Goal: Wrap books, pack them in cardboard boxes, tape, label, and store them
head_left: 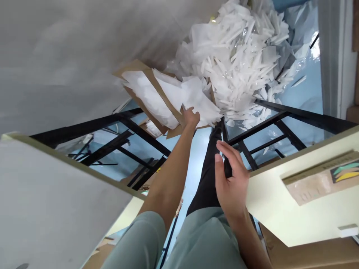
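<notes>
My left hand (191, 116) reaches down to the near edge of an open cardboard box (159, 89) filled with white sheets (193, 93). Its fingers are bent at the box's brown rim; what they grip, if anything, is too small to make out. Nearer to me, my right hand (231, 175) hangs in the air over my dark trouser leg, holding nothing, with thumb and fingers apart. Behind and to the right of the box lies a large heap of white scraps (238, 63) on the blue floor.
Pale table tops stand at the left (56, 201) and right (280, 201), with black metal frames (143, 134) beneath. A flattened brown package (316, 179) lies on the right one. A grey wall (70, 48) fills the upper left.
</notes>
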A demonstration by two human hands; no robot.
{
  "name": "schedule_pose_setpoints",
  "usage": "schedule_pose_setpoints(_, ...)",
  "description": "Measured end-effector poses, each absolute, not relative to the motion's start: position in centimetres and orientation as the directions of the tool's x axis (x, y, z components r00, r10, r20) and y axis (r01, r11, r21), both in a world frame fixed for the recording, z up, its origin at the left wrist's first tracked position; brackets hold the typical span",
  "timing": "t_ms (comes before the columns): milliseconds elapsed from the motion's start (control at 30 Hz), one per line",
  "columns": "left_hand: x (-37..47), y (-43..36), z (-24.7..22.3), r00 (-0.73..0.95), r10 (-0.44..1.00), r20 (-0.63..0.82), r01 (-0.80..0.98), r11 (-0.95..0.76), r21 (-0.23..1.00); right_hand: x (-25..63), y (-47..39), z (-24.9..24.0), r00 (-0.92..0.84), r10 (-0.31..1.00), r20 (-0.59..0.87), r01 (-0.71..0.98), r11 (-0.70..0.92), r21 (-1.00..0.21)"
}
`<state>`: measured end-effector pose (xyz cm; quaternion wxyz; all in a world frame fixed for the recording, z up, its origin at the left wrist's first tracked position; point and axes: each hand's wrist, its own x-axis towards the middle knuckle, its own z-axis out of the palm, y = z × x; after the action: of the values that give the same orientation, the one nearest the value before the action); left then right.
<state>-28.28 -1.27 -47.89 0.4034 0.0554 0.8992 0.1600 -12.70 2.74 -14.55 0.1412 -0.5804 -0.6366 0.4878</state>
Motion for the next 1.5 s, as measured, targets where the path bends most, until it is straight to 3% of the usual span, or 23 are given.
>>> schedule_pose_setpoints(133,-27.9,-2.1,-48.8,-0.663,0.118,-0.739,-0.157,0.943,0.292,-13.8,2.2,-17.1,-0.304,0.840,-0.450,0.606,-0.195,-0.771)
schedule_pose_setpoints(300,-26.9,-3.5,-45.0,-0.728,0.091,-0.680,-0.191,0.925,0.327,-14.8,2.9,-19.4,-0.338,0.789,-0.513,0.634,-0.213,-0.744)
schedule_pose_setpoints(600,-24.7,-7.0,-34.9,-0.879,0.046,-0.475,-0.254,0.797,0.547,-15.0,2.7,-23.0,-0.388,0.694,-0.607,0.715,-0.188,-0.673)
schedule_pose_setpoints(933,-25.0,-8.6,-31.6,-0.870,-0.023,-0.493,-0.374,0.683,0.628,-12.4,1.6,-23.1,-0.329,0.703,-0.630,0.748,-0.213,-0.629)
schedule_pose_setpoints(1033,-25.2,-8.4,-30.4,-0.821,-0.033,-0.570,-0.488,0.559,0.670,-12.0,1.3,-22.6,-0.321,0.708,-0.629,0.742,-0.224,-0.632)
schedule_pose_setpoints(1200,-26.0,-7.4,-25.3,-0.632,0.169,-0.757,-0.648,0.421,0.635,-12.1,0.1,-22.1,-0.304,0.640,-0.706,0.647,-0.405,-0.646)
schedule_pose_setpoints(1333,-25.8,-6.2,-19.9,-0.459,0.326,-0.826,-0.684,0.464,0.563,-13.4,-0.3,-21.1,-0.270,0.585,-0.765,0.465,-0.616,-0.636)
schedule_pose_setpoints(1500,-23.8,-5.2,-14.0,-0.420,0.399,-0.815,-0.603,0.549,0.579,-13.4,2.2,-16.2,-0.361,0.665,-0.654,0.224,-0.619,-0.753)
